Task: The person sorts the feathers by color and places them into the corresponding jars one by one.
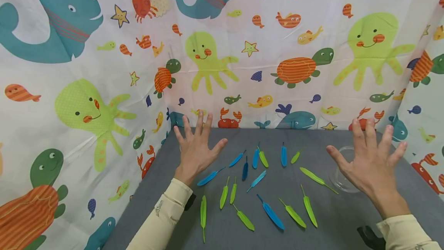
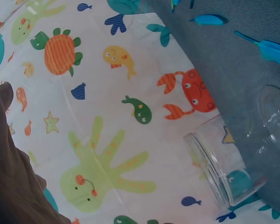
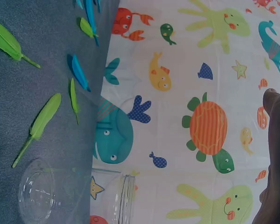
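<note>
Feathers (image 1: 271,213), blue and green, lie scattered across the table between your arms, and none shows inside the clear jar (image 1: 341,183), which is partly hidden behind your right hand (image 1: 372,165). I judge that nothing is done and all the handling is left. Your left hand (image 1: 196,151) and your right one are both raised, their fingers spread wide and holding nothing. Beneath you have a dark grey table (image 1: 334,221); white cloth (image 1: 243,30), printed with sea animals, closes the far side and both sides, hiding the room behind.
</note>
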The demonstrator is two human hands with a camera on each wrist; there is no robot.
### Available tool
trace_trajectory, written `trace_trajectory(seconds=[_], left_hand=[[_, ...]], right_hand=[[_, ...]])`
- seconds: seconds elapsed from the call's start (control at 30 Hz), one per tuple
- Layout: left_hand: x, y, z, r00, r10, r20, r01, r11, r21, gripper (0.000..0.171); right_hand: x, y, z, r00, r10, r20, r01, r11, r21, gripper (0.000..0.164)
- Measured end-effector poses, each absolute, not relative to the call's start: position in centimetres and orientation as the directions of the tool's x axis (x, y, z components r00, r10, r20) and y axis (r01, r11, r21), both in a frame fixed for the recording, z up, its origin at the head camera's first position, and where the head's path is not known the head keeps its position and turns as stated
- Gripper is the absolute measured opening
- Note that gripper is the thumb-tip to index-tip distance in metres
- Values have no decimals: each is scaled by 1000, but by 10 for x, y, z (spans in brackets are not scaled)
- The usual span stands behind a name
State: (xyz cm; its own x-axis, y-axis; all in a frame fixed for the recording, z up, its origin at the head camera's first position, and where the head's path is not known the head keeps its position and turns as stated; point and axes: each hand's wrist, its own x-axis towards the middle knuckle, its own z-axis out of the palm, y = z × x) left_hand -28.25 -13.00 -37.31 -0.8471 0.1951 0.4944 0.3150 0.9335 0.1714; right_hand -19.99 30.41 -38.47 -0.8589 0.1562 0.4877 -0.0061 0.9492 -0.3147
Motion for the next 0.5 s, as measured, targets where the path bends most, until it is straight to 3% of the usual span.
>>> trace_trajectory(seconds=[0.5], left_hand=[[-286, -144, -383, -855, 167, 491, 297, 934, 198, 89]], right_hand=[[-204, 299, -389, -877, 149, 457, 3, 953, -304, 104]])
